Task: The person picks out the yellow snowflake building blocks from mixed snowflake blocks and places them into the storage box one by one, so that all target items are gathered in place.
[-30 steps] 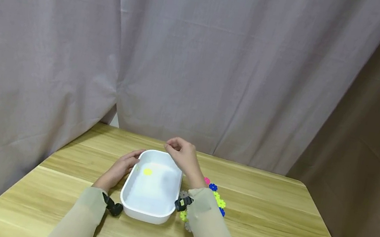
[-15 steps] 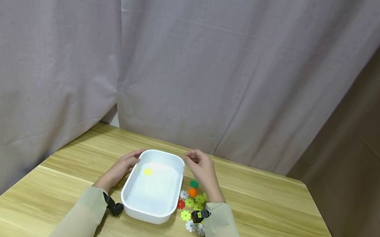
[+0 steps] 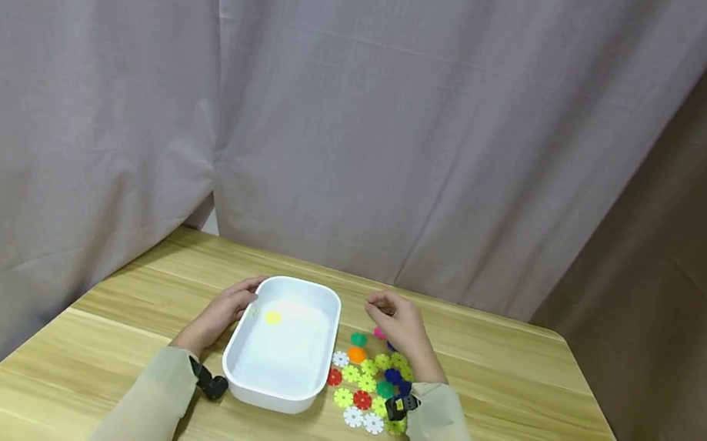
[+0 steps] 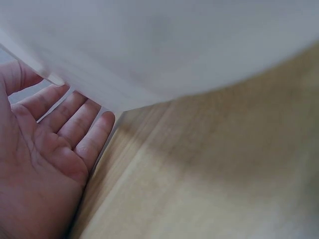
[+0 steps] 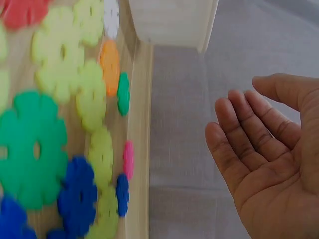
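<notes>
A white rectangular tray [image 3: 270,399] stands on the table with one yellow disc [image 3: 273,317] inside, near its far left. My left hand [image 3: 227,312] holds the tray's left side; in the left wrist view the thumb [image 4: 22,77] is at the rim and the fingers lie against the outer wall. Above the table, right of the tray, is my right hand [image 3: 404,329], fingers loosely bent and nothing between them. Below it lie several flower-shaped plastic discs: red [image 3: 362,400], orange [image 3: 357,355], green [image 5: 34,149], blue [image 5: 77,196], white [image 3: 353,417], pink and yellow-green. The right wrist and forearm hide some.
The wooden table [image 3: 537,423] extends to the right of the discs. A grey curtain [image 3: 354,135] hangs behind its far edge, with more cloth at both sides. The discs lie close to the tray's right wall.
My right hand has moved right, from over the tray's far right corner to above the discs, uncovering more of them. The left hand has stayed on the tray.
</notes>
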{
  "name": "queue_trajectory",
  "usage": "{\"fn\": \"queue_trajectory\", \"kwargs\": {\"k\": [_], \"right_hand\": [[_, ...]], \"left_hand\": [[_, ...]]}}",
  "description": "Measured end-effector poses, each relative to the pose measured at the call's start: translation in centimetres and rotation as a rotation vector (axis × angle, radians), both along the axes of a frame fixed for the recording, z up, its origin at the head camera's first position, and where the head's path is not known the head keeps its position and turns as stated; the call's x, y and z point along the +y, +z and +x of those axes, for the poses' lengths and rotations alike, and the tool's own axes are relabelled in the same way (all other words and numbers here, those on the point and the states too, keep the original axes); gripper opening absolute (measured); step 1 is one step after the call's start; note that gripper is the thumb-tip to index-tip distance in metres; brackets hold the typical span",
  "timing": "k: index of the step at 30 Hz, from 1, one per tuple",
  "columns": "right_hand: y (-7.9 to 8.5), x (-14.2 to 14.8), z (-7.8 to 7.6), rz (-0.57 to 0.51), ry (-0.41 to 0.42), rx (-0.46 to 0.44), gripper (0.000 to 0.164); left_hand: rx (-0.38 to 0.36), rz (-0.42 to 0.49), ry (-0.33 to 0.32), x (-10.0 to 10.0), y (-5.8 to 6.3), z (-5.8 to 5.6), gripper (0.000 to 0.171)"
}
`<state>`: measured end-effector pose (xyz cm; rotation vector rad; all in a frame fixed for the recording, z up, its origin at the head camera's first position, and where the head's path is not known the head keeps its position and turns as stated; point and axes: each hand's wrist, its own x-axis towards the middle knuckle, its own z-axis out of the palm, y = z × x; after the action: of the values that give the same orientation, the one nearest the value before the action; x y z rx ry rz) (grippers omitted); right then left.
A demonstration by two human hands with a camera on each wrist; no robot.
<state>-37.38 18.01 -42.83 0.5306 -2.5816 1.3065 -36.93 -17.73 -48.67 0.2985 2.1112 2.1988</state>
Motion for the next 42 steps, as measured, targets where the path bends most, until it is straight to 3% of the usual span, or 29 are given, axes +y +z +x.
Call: {"fn": "queue_trajectory", "kwargs": {"k": [9,16,23,30,42], "right_hand": [[-0.8,3.5,0.1,-0.087,0.035,-0.168,0.024],[-2.5,6.8,-0.7,0.150,0.044,-0.107,0.017],[-4.0,9.3,-0.8,0.204,0.099,-0.197,0.019],[-4.4,10.0,-0.8,0.192,0.154,-0.208,0.021],[-5.1,9.9,-0.9,0.175,0.162,-0.262,0.022]], "left_hand": [[-0.018,-0.003,0.002,0.0,0.0,0.1,0.057],[-0.021,-0.011,0.004,-0.1,0.0,0.3,0.056],[-0.019,-0.018,-0.004,0.0,0.0,0.5,0.057],[-0.016,-0.004,0.004,0.0,0.1,0.5,0.055],[-0.028,0.004,0.004,0.0,-0.2,0.2,0.054]]}}
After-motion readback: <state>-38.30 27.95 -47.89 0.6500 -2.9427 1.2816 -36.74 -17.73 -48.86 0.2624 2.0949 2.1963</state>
